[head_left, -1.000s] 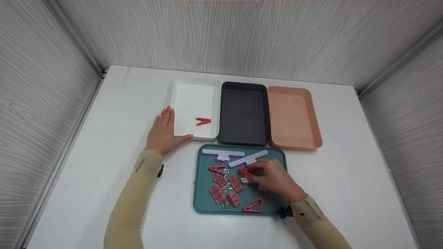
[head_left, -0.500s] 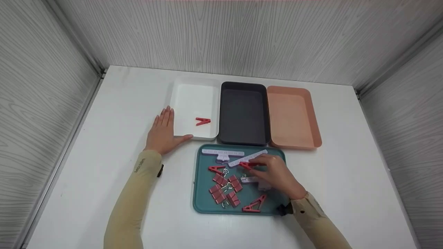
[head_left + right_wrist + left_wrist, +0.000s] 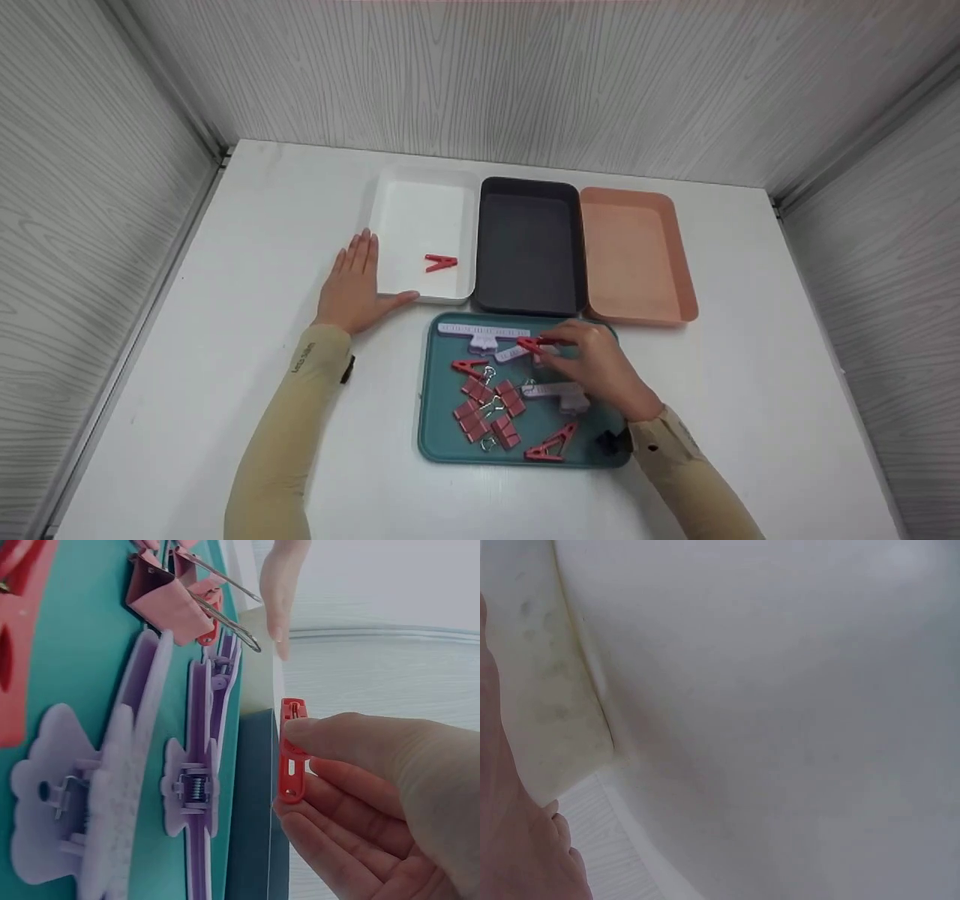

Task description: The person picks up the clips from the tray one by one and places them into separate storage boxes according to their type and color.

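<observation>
Between thumb and fingers, my right hand (image 3: 598, 361) pinches a red clothespin (image 3: 292, 754), held above the teal tray (image 3: 442, 442). Below it on the tray lie lilac bag clips (image 3: 196, 787), several pink binder clips (image 3: 474, 421) and two more red clothespins, one at the front (image 3: 551, 442) and one at the left (image 3: 470, 367). My left hand (image 3: 350, 292) lies flat with straight fingers along the left side of the white tray (image 3: 427, 298), its thumb at the front edge. One red clothespin (image 3: 441, 262) lies inside that tray.
A dark grey tray (image 3: 531, 309) and a peach tray (image 3: 679, 255) stand side by side to the right of the white one. All stand on a white table (image 3: 757, 390) with grey wood-grain panels (image 3: 525, 82) behind and at both sides.
My right hand has lifted the red clothespin off the teal tray and moved it slightly away from me, over the angled lilac clip. The left hand has stayed still.
</observation>
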Available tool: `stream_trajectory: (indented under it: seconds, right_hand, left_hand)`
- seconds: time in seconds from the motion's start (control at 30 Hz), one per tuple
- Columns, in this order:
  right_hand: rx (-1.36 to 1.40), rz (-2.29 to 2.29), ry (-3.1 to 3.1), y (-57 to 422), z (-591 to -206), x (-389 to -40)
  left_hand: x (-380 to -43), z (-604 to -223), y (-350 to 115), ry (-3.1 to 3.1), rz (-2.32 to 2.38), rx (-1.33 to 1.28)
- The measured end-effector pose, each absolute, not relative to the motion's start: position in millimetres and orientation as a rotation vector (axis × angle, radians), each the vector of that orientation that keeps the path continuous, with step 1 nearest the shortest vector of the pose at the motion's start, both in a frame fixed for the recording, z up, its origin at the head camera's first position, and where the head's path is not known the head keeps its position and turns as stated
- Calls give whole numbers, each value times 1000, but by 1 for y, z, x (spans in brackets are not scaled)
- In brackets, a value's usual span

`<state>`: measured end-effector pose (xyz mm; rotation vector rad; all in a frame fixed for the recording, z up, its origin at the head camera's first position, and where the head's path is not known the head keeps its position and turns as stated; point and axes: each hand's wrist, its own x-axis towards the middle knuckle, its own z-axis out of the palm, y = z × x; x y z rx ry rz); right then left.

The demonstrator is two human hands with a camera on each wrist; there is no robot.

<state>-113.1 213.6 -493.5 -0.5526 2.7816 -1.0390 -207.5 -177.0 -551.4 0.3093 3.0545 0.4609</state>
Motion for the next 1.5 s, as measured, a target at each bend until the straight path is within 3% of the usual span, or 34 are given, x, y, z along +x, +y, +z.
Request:
stream_trajectory:
  seconds: [0.73, 1.5]
  right_hand:
    - [-592, -1115, 2783, 206, -486, -130]
    - [-886, -1079, 2881, 176, -457, -158]
  left_hand:
    - [-207, -550, -177, 3055, 477, 301]
    - [-208, -551, -176, 3046, 479, 312]
